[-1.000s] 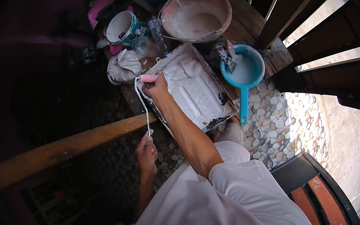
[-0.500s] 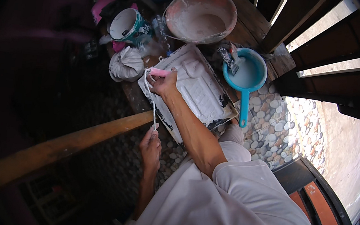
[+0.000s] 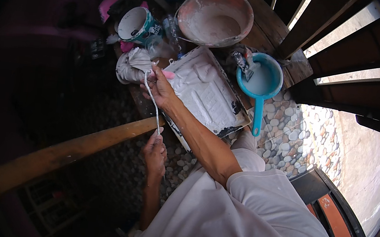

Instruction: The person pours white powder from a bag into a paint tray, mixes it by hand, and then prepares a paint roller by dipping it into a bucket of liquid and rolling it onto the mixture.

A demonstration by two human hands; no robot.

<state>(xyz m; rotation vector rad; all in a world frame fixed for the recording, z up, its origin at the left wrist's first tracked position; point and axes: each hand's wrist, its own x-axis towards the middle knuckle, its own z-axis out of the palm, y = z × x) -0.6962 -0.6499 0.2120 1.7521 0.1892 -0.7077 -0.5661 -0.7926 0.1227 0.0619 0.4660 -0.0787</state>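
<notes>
A small paint roller, with a pink sleeve (image 3: 169, 75) and a bent white-coated rod (image 3: 154, 102), is held between both my hands. My left hand (image 3: 154, 155) is closed around its lower end, where the grip is hidden by the fingers. My right hand (image 3: 161, 88) is closed at the sleeve end, fingers over the sleeve and the top bend of the rod. Just right of this hand lies a paint tray (image 3: 206, 99) coated in thick white paint, its rim chipped with black patches. My right forearm passes over the tray's near left edge.
Behind the tray stands a paint-smeared bucket (image 3: 194, 18); a teal tub (image 3: 149, 27) and a tied whitish bag (image 3: 133, 65) are left of it. A blue dipper (image 3: 259, 107) holds pale liquid and a brush (image 3: 247, 69). A wooden beam (image 3: 79, 148) slants at left above a pebble-patterned floor (image 3: 287, 125).
My right hand has shifted left and slightly up along the roller, covering more of the pink sleeve. The roller and my left hand have moved slightly left.
</notes>
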